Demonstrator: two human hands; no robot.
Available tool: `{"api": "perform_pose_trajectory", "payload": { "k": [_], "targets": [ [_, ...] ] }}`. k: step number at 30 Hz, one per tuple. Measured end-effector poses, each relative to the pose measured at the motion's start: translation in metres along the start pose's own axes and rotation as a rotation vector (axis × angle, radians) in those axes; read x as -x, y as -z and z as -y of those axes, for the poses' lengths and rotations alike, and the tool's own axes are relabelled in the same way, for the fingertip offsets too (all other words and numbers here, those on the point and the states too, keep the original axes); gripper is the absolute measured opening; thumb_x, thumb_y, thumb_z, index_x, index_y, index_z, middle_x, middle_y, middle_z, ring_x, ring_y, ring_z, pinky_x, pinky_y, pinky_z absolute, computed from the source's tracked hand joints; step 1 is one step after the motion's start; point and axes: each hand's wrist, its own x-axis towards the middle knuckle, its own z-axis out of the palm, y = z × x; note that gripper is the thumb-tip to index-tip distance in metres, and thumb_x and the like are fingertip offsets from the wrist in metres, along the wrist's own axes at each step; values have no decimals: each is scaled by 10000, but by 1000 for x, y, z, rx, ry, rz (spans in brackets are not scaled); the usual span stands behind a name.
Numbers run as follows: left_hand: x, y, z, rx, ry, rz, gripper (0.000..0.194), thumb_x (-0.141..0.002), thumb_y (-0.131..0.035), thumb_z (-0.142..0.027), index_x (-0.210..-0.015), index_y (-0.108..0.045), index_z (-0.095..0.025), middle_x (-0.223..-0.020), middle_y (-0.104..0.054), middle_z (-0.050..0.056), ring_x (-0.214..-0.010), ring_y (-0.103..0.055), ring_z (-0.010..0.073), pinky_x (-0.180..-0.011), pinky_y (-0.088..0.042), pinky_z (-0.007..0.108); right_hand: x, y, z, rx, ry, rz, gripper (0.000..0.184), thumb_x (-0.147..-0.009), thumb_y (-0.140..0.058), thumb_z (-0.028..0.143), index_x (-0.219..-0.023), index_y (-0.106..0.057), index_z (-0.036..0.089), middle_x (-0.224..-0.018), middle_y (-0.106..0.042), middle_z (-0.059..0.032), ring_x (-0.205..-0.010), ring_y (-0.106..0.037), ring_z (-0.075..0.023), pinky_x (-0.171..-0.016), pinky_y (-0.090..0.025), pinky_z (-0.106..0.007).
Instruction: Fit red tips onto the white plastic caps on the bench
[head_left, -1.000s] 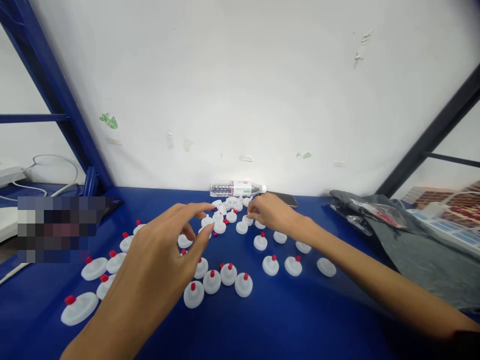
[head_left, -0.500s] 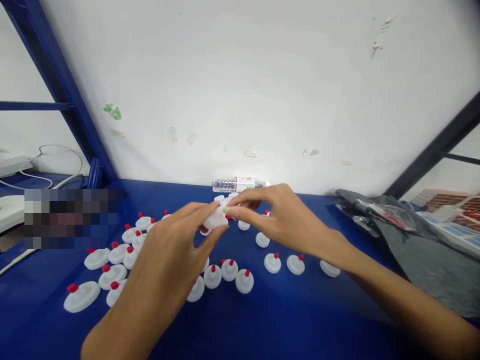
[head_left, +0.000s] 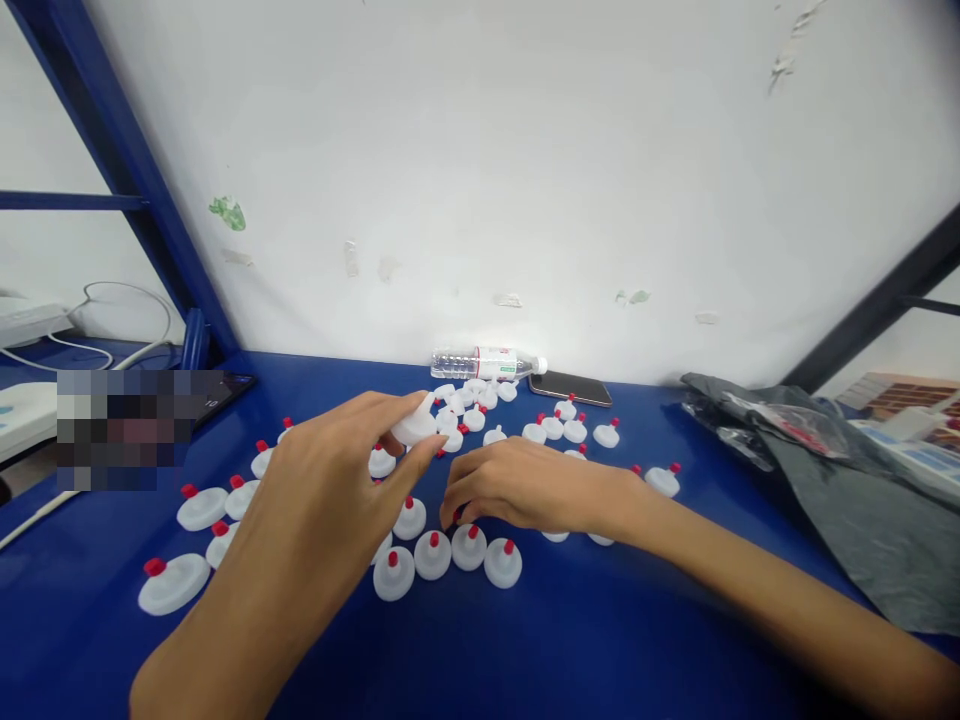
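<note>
Small red cap (head_left: 457,517) at the curled fingers of the right hand (head_left: 517,485), just behind red-tipped discs (head_left: 433,556) on the counter (head_left: 600,640); right hand nearer. Those fingers bunched, can't tell if gripping. Left hand (head_left: 322,475), left of the cap, pinches bare white disc (head_left: 413,428) between thumb and fingers, spout up, leaning right.

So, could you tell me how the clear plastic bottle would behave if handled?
The clear, white-capped plastic bottle would probably roll if pushed, as it lies on its side; the white wall behind might stop it one way. Its ribbed body may flex when gripped. How full it is, I can't tell.
</note>
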Motion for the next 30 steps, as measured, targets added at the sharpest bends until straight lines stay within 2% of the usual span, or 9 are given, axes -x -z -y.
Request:
{"api": "perform_pose_trajectory", "payload": {
  "k": [5,11,16,18,20,23,25,28,30],
  "targets": [
    [-1,-3,-2,6,-3,40,315,-962,-659,-378,-1222,-757,-229,-875,-762,-12,-467,-507,130,-598,-480,309,0,-5,-8,41,-30,-38,209,-1039,-570,127,-978,-756,200,-981,-763,-3,-847,-684,-144,-671,-446,-264],
    [0,-9,2,12,21,97,330,-970,-646,-403,-1230,-754,-230,-860,-756,-5,-478,-542,135,-564,-436,312,3,-8,-14,70,-96,-82,169,-1028,-578,114,-969,-717,189,-962,-754,-19,-847,-664,-156,-674,-413,-270],
    [-2,-11,0,17,25,162,344,-962,-639,-396,-1214,-759,-196,-864,-766,18,-497,-563,159,-557,-435,323,6,-8,-18,44,-141,-138,176,-1025,-578,136,-904,-695,188,-863,-743,-19,-739,-633,-157,-606,-350,-290],
    [-1,-12,-1,-3,39,193,342,-967,-629,-386,-1226,-752,-200,-908,-773,33,-570,-622,190,-580,-448,332,8,-2,-19,-4,-160,-179,158,-1031,-568,132,-948,-690,190,-839,-750,-3,-708,-644,-143,-599,-373,-281],
    [0,-14,-1,-17,50,240,327,-978,-612,-387,-1220,-750,-218,-957,-776,42,-675,-681,224,-616,-467,344,12,8,-18,-67,-178,-238,142,-1042,-560,136,-1019,-688,194,-882,-774,5,-754,-692,-128,-647,-454,-259],
    [2,-17,0,-49,53,296,315,-976,-614,-369,-1234,-748,-248,-996,-778,41,-746,-715,243,-634,-473,348,16,21,-16,-282,-201,-401,97,-1028,-624,215,-1051,-718,205,-936,-791,-2,-854,-741,-133,-764,-555,-259],
    [3,-19,-1,-96,43,300,325,-972,-619,-362,-1255,-745,-261,-1043,-780,42,-763,-723,247,-625,-467,348,17,26,-13,-453,-210,-488,84,-982,-700,265,-1027,-744,209,-919,-791,-6,-835,-748,-141,-781,-582,-274],
    [2,-21,-6,-170,23,325,316,-980,-605,-347,-1250,-750,-272,-1128,-773,40,-765,-725,244,-596,-446,339,17,27,-10,-611,-216,-490,113,-925,-757,240,-1033,-731,215,-871,-790,6,-824,-763,-143,-771,-595,-271],
    [2,-22,-10,-200,-4,359,304,-986,-588,-317,-1239,-753,-289,-1143,-764,37,-692,-701,214,-556,-413,319,16,26,-8,-669,-216,-466,141,-914,-754,195,-1045,-708,222,-843,-787,19,-849,-776,-145,-769,-597,-262]
  ]
}}
